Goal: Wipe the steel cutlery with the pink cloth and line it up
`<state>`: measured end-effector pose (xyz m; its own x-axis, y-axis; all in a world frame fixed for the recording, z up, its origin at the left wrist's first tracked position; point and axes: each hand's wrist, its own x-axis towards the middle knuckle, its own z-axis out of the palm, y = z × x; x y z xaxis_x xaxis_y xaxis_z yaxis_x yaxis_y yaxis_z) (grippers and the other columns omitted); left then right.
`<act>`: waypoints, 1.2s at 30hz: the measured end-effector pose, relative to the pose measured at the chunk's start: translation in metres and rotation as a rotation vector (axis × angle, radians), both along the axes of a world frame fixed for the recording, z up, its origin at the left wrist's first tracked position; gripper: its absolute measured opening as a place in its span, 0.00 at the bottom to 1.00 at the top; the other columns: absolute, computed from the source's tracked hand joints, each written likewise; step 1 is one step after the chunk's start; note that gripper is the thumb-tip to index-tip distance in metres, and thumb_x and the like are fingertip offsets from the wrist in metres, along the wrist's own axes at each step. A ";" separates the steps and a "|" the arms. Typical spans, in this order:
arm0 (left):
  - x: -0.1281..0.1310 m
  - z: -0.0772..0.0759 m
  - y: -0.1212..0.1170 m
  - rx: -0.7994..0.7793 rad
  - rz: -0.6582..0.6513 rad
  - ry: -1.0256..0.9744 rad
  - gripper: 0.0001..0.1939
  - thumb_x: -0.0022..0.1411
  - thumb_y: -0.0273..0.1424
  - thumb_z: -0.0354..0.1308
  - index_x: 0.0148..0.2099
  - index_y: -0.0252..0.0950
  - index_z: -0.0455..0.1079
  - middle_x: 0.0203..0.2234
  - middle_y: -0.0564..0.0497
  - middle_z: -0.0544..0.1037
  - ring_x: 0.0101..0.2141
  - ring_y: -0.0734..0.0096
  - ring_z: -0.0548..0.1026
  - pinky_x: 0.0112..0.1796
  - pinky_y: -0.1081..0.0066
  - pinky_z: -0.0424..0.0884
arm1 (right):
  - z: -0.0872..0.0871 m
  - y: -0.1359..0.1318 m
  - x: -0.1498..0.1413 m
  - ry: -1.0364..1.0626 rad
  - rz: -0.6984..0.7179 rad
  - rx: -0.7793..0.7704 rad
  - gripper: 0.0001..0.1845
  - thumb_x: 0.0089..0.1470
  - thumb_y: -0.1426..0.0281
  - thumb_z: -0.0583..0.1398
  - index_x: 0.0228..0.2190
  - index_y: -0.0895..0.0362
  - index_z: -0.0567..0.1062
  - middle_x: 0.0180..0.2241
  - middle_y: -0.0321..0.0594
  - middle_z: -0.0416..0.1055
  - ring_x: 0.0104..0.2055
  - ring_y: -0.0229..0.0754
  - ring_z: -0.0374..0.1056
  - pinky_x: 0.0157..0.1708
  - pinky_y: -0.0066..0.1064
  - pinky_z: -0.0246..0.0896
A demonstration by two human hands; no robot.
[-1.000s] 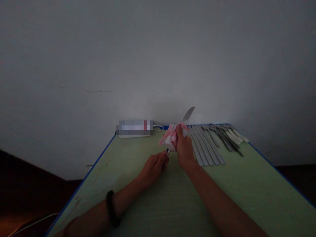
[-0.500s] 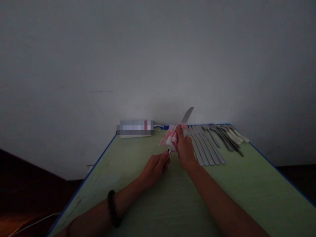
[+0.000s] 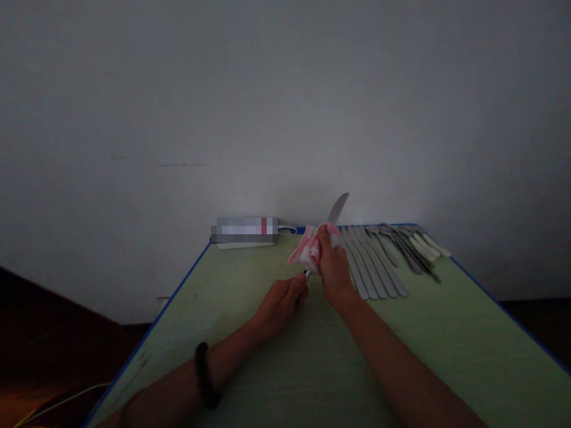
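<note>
My left hand [image 3: 285, 300] is closed round the handle end of a table knife [image 3: 338, 208], which points up and away to the right. Wrapped about the knife's middle is a pink and white cloth [image 3: 307, 249], pinched in my right hand [image 3: 333, 264] with the thumb on top. The blade tip sticks out bare beyond the cloth. Just right of my right hand, several metal table knives [image 3: 375, 273] lie side by side in a row. The part of the knife inside the cloth is hidden.
Beyond the knives lie a pile of dark metal cutlery [image 3: 405, 249] and several white-handled pieces [image 3: 428, 245]. At the back left of the green table [image 3: 214, 333] rests a blurred-out box-like item [image 3: 245, 232] with a white cable [image 3: 289, 229]. A grey wall [image 3: 285, 107] rises behind.
Hardly anything differs. The knife has shifted very slightly down and left within the cloth; both hands keep their hold.
</note>
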<state>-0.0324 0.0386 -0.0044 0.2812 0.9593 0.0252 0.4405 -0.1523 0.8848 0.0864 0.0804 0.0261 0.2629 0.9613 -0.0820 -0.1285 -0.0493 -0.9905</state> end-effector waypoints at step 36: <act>0.001 0.002 -0.003 0.033 -0.027 0.038 0.27 0.65 0.46 0.35 0.20 0.37 0.56 0.14 0.58 0.57 0.18 0.76 0.57 0.23 0.74 0.54 | -0.001 0.000 -0.001 -0.037 0.027 0.009 0.30 0.46 0.43 0.52 0.14 0.57 0.63 0.12 0.31 0.57 0.15 0.30 0.52 0.14 0.23 0.45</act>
